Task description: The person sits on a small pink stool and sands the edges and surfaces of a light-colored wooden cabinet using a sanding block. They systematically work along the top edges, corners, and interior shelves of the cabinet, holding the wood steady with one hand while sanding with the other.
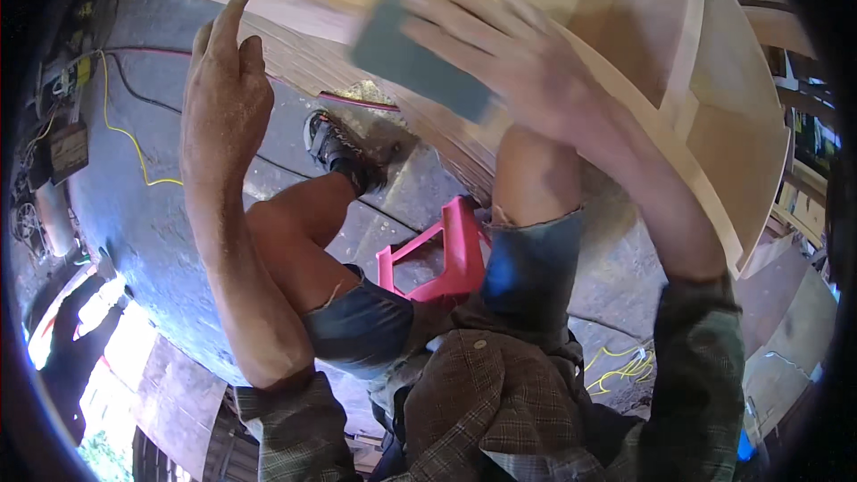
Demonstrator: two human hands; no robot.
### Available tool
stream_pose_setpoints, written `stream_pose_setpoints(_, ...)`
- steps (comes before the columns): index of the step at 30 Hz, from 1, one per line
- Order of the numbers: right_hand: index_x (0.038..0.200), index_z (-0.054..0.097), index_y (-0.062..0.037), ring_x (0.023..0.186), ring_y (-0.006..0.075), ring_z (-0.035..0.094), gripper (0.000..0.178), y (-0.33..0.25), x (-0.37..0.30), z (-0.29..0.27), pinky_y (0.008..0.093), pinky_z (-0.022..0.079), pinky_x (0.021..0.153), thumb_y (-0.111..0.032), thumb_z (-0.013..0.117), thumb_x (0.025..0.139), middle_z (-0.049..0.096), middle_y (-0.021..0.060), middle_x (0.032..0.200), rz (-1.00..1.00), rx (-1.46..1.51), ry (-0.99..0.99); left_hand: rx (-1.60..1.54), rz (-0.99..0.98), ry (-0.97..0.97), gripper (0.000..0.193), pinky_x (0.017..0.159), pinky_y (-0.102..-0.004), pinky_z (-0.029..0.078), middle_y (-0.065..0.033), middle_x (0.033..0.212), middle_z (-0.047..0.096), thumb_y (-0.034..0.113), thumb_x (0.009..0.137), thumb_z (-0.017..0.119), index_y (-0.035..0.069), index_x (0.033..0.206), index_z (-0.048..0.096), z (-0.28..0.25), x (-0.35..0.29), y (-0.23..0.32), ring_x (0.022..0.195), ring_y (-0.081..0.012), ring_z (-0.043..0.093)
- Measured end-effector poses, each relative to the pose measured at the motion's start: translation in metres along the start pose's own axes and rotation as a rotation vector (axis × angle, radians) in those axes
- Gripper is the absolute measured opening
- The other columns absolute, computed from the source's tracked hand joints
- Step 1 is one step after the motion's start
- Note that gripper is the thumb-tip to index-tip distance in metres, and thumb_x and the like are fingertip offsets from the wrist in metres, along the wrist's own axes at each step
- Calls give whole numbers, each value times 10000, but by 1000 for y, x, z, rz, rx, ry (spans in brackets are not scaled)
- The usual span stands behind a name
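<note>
A grey-green rectangle of sandpaper point(415, 61) lies under the fingers of my right hand point(536, 67), which is blurred by motion. It is against or just over the front edge of a pale wooden cabinet frame point(616, 62); contact cannot be made out. My left hand point(228, 94) is raised near the frame's left end, its index finger stretched out and its thumb apart, with nothing in it. Whether that fingertip touches the wood is unclear. Dust coats the back of the left hand.
Between my knees is a pink plastic stool point(451, 254). A dark cable point(375, 210) and a yellow cord point(134, 138) run over the concrete floor point(125, 205). Tools and a box point(67, 152) stand at the left; wood pieces point(803, 205) are stacked at the right.
</note>
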State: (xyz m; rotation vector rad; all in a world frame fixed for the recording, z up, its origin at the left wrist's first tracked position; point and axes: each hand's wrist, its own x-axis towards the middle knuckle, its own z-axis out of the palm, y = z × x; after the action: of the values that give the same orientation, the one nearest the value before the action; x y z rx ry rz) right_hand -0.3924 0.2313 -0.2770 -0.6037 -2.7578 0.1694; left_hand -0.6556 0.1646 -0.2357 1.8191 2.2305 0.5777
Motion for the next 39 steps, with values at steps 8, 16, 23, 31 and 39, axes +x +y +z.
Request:
stream_pose_setpoints(8, 1344, 464, -207, 1264, 246, 430, 611, 3, -64, -33, 458, 295, 1077, -64, 549, 755, 394, -7, 1440, 31, -81, -114, 198, 241, -113, 548, 996, -427, 401, -111, 1432, 372, -35, 857, 415, 175, 1363, 414, 20, 3, 12, 1221, -351, 451)
stream_pose_setpoints(16, 1337, 475, -187, 1350, 242, 326, 581, -5, -88, -36, 475, 217, 1119, -104, 565, 769, 362, -8, 1465, 138, -41, -161, 174, 223, -179, 630, 987, -421, 409, -107, 1459, 334, -81, 823, 382, 202, 1386, 392, 11, 2, 1, 1247, -335, 437)
stream_pose_setpoints(23, 1347, 466, -205, 1341, 274, 343, 575, 7, -19, -5, 522, 256, 1090, -105, 545, 786, 372, -2, 1458, 46, 22, -25, 168, 262, -257, 659, 995, -432, 397, -114, 1502, 235, -65, 841, 397, 199, 1436, 295, 22, 9, 6, 1266, -360, 400)
stream_pose_setpoints(31, 1306, 497, -168, 1332, 295, 354, 512, 1, -188, -79, 544, 267, 1077, -97, 534, 801, 398, 30, 1438, 202, -187, -260, 235, 243, -309, 671, 1031, -421, 378, -111, 1519, 191, -56, 872, 401, 241, 1454, 252, 14, 2, -6, 1349, -336, 283)
stream_pose_setpoints(39, 1282, 514, -149, 1346, 280, 338, 478, 10, -114, -56, 547, 242, 1079, -73, 528, 810, 434, 41, 1413, 66, -81, -166, 216, 271, -250, 646, 1018, -428, 392, -93, 1516, 211, 7, 892, 425, 276, 1453, 250, 22, 2, -2, 1335, -350, 309)
